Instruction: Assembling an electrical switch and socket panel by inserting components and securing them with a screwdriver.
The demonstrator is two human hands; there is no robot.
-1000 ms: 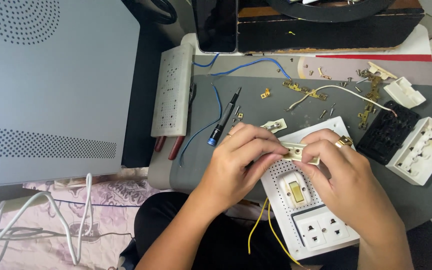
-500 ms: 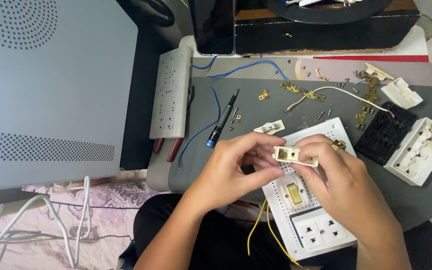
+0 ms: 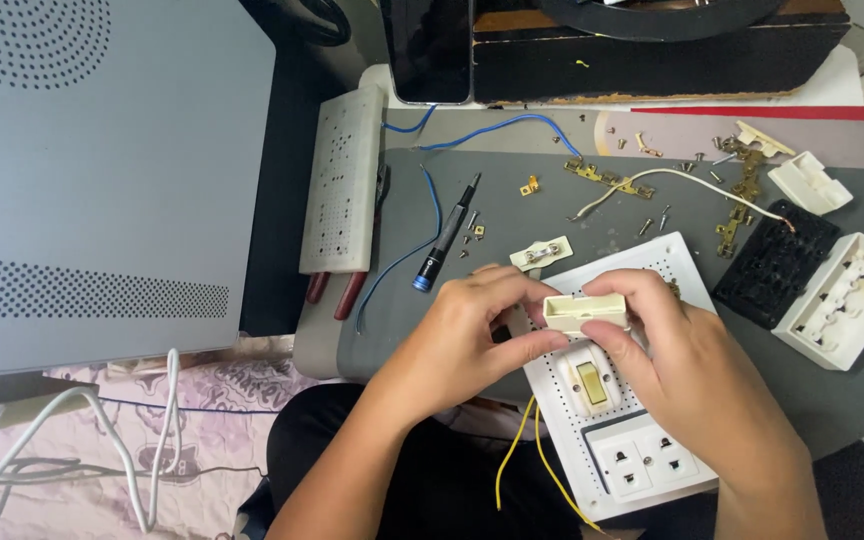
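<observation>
Now lifted clear of the white perforated switchboard panel (image 3: 652, 262), a small cream switch module (image 3: 584, 311) sits pinched between both hands above the grey work table (image 3: 512, 215). 1 second ago the hands were pressed low onto the panel with the part almost hidden; half a second ago it had come up into sight, and it is held at about the same height now, its long face turned toward the camera. The left hand (image 3: 462, 335) closes on the module's left end with thumb below and fingers curled over the top. The right hand (image 3: 687, 360) grips the right end the same way, fingers narrow around it. Under the hands, the panel carries a yellow-keyed rocker switch (image 3: 592, 385) and 2 sockets (image 3: 644, 458), with 2 yellow wires (image 3: 512, 462) trailing from its near edge. A blue-tipped screwdriver (image 3: 445, 236) lies just left of the hands, unmoved, beside a blue wire (image 3: 430, 190). Brass contact strips (image 3: 607, 180) and loose screws are scattered across the far side of the table, and a scorched white socket housing (image 3: 842, 300) rests at the right next to a black perforated plate (image 3: 774, 265).
</observation>
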